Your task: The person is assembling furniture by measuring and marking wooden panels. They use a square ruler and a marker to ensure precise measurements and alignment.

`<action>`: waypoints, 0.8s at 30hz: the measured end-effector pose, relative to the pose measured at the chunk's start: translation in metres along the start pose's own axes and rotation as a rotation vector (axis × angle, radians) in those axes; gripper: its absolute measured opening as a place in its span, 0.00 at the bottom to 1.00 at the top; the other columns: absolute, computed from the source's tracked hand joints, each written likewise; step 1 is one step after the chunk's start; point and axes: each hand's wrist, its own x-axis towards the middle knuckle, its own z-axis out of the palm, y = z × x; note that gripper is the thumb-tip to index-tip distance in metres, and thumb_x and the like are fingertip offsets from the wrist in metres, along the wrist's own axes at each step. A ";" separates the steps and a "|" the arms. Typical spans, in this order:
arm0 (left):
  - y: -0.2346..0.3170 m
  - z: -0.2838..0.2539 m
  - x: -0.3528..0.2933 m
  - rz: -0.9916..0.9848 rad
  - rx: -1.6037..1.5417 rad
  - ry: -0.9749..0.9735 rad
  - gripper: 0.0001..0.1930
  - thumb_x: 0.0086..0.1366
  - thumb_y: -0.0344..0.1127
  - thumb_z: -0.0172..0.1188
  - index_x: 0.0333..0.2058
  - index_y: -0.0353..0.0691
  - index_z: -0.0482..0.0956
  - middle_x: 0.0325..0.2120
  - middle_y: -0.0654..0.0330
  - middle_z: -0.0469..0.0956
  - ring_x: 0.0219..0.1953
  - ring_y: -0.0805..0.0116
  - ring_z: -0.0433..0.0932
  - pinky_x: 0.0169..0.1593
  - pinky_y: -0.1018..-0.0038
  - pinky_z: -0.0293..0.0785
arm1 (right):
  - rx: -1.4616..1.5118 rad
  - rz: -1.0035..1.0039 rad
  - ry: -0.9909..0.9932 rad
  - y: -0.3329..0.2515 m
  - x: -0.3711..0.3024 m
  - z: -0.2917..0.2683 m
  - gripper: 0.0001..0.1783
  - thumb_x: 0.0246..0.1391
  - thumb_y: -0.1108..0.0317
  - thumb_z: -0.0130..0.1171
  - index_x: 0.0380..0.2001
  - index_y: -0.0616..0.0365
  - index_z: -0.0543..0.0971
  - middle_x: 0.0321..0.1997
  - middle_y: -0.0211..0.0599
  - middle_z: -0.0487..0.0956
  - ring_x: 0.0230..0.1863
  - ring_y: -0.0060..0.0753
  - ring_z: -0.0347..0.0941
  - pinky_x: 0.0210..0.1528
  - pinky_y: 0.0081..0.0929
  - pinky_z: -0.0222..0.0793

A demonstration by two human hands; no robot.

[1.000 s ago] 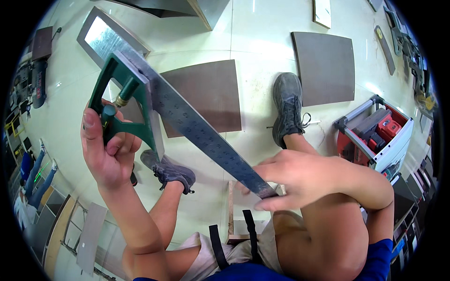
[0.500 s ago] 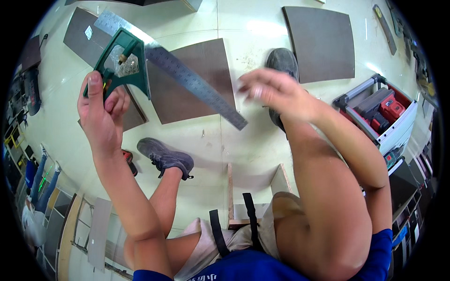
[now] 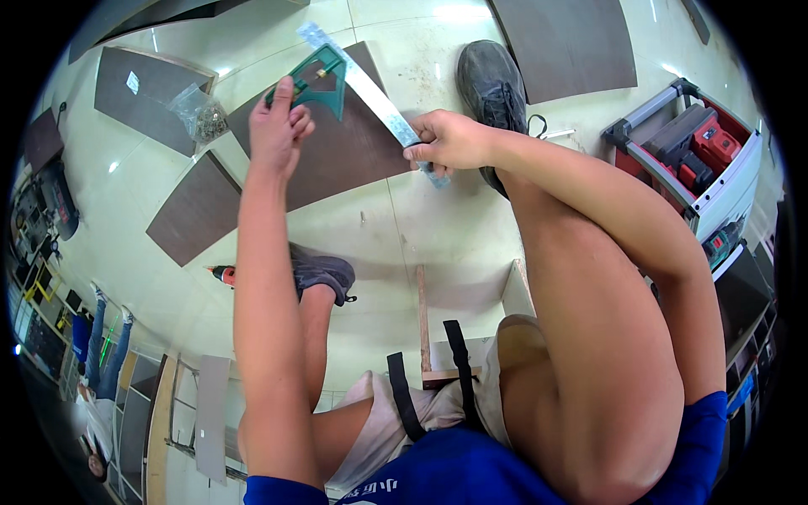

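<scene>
A combination square (image 3: pixel 370 91) with a green head and a steel rule is held up over the floor between my two hands. My left hand (image 3: pixel 278 133) is closed on the green head, its thumb pointing up along the head's edge. Around the rule's lower right end my right hand (image 3: pixel 446 141) is closed, thumb on top. Behind the tool lies a dark brown board (image 3: pixel 337 160), partly covered by my left hand and the square.
More dark boards (image 3: pixel 194 208) lie on the pale tiled floor, with a bag of screws (image 3: pixel 206 118) on one. A toolbox (image 3: pixel 690 160) with red and black tools stands at right. A red tool (image 3: pixel 222 274) lies by my left shoe. Another person (image 3: pixel 99 404) appears far left.
My right hand has come in and taken hold of the rule's free end. The left hand and the square have moved right and farther out from me.
</scene>
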 end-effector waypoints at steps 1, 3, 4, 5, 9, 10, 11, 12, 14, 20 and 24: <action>-0.012 0.001 0.005 0.007 -0.036 0.008 0.12 0.70 0.44 0.60 0.41 0.43 0.74 0.22 0.70 0.64 0.21 0.79 0.62 0.25 0.79 0.61 | 0.009 -0.030 0.017 0.006 0.004 0.001 0.14 0.64 0.66 0.56 0.49 0.62 0.74 0.35 0.37 0.82 0.32 0.26 0.78 0.33 0.27 0.75; -0.025 0.018 0.006 -0.011 -0.064 0.037 0.13 0.69 0.44 0.60 0.45 0.42 0.74 0.27 0.66 0.70 0.26 0.75 0.69 0.32 0.75 0.68 | 0.057 -0.076 0.023 0.015 0.012 0.004 0.11 0.65 0.68 0.55 0.47 0.60 0.73 0.33 0.33 0.81 0.27 0.24 0.74 0.29 0.25 0.73; -0.031 0.031 -0.001 -0.031 -0.056 0.063 0.15 0.69 0.44 0.61 0.47 0.42 0.73 0.31 0.63 0.75 0.31 0.72 0.75 0.36 0.72 0.74 | 0.104 -0.089 0.020 0.015 0.016 0.008 0.10 0.65 0.67 0.55 0.46 0.60 0.73 0.33 0.33 0.81 0.26 0.23 0.74 0.28 0.25 0.73; -0.039 0.046 -0.010 -0.036 -0.027 0.009 0.16 0.69 0.43 0.61 0.48 0.41 0.73 0.36 0.60 0.77 0.37 0.68 0.77 0.42 0.68 0.76 | 0.147 -0.104 0.010 0.016 0.020 0.011 0.10 0.65 0.67 0.55 0.45 0.60 0.73 0.32 0.32 0.81 0.25 0.23 0.73 0.27 0.24 0.72; -0.053 0.047 -0.031 0.053 -0.141 0.014 0.14 0.70 0.37 0.59 0.50 0.39 0.72 0.44 0.53 0.80 0.45 0.60 0.80 0.49 0.62 0.78 | -0.003 -0.034 -0.072 -0.013 0.025 0.027 0.08 0.65 0.67 0.56 0.42 0.60 0.74 0.31 0.35 0.80 0.25 0.25 0.77 0.28 0.27 0.73; -0.051 0.031 -0.038 0.080 -0.136 0.050 0.14 0.70 0.37 0.59 0.49 0.39 0.72 0.43 0.53 0.80 0.44 0.60 0.80 0.48 0.63 0.78 | -0.074 0.003 -0.109 -0.025 0.028 0.031 0.08 0.65 0.67 0.56 0.41 0.60 0.74 0.30 0.36 0.80 0.25 0.26 0.78 0.29 0.27 0.74; -0.049 0.017 -0.046 0.107 -0.134 0.075 0.13 0.70 0.36 0.59 0.49 0.39 0.72 0.43 0.53 0.80 0.44 0.60 0.81 0.48 0.63 0.78 | -0.211 -0.143 -0.177 -0.019 0.038 0.026 0.12 0.61 0.64 0.58 0.42 0.61 0.74 0.32 0.41 0.81 0.32 0.36 0.82 0.36 0.33 0.77; -0.049 -0.002 -0.052 0.131 -0.135 0.101 0.13 0.70 0.36 0.59 0.49 0.38 0.72 0.43 0.52 0.80 0.43 0.60 0.81 0.48 0.64 0.78 | -0.284 -0.141 -0.073 -0.027 0.041 0.022 0.15 0.60 0.63 0.59 0.44 0.62 0.74 0.35 0.44 0.81 0.35 0.39 0.81 0.40 0.34 0.77; -0.044 -0.062 -0.061 0.189 -0.132 0.203 0.11 0.70 0.33 0.58 0.48 0.38 0.74 0.42 0.53 0.80 0.43 0.61 0.81 0.48 0.65 0.79 | -0.425 -0.149 0.140 -0.046 0.049 0.015 0.20 0.56 0.61 0.60 0.48 0.62 0.74 0.40 0.50 0.82 0.41 0.47 0.81 0.47 0.37 0.76; -0.050 -0.210 -0.054 0.098 0.126 0.392 0.08 0.70 0.33 0.58 0.44 0.37 0.75 0.35 0.60 0.80 0.38 0.62 0.83 0.40 0.68 0.80 | -0.450 0.068 0.647 0.013 0.092 0.015 0.36 0.51 0.58 0.59 0.58 0.73 0.65 0.55 0.61 0.74 0.59 0.57 0.71 0.61 0.41 0.66; -0.063 -0.235 -0.028 0.101 0.275 0.391 0.06 0.69 0.33 0.60 0.41 0.38 0.77 0.32 0.66 0.77 0.33 0.71 0.78 0.36 0.72 0.76 | -0.242 0.041 0.810 0.013 0.104 0.048 0.38 0.53 0.60 0.57 0.62 0.72 0.62 0.56 0.58 0.75 0.57 0.49 0.74 0.60 0.36 0.68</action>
